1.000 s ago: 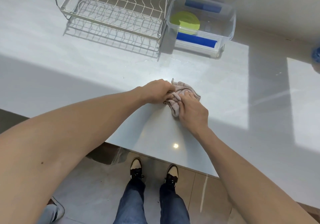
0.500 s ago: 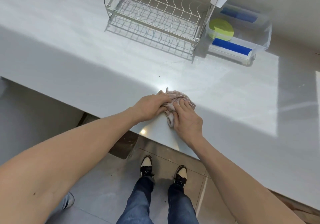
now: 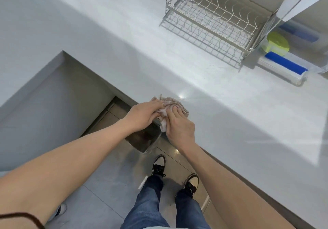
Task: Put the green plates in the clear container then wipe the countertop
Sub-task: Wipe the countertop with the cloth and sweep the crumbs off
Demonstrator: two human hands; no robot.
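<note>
head view: cloth point(image 3: 171, 105), pinkish, bunched, on the near edge of the counter point(image 3: 230, 108). left hand point(image 3: 143, 116) lies on its left side, fingers nearly straight, pressing. right hand point(image 3: 179, 127) presses its right side, fingertips on the fabric, thumb hidden. green plates point(image 3: 276, 42) stacked inside the clear box point(image 3: 284, 67), beside the empty rack point(image 3: 216, 24). cloth: judged soft, light, limp; best taken by a bunched fold.
</note>
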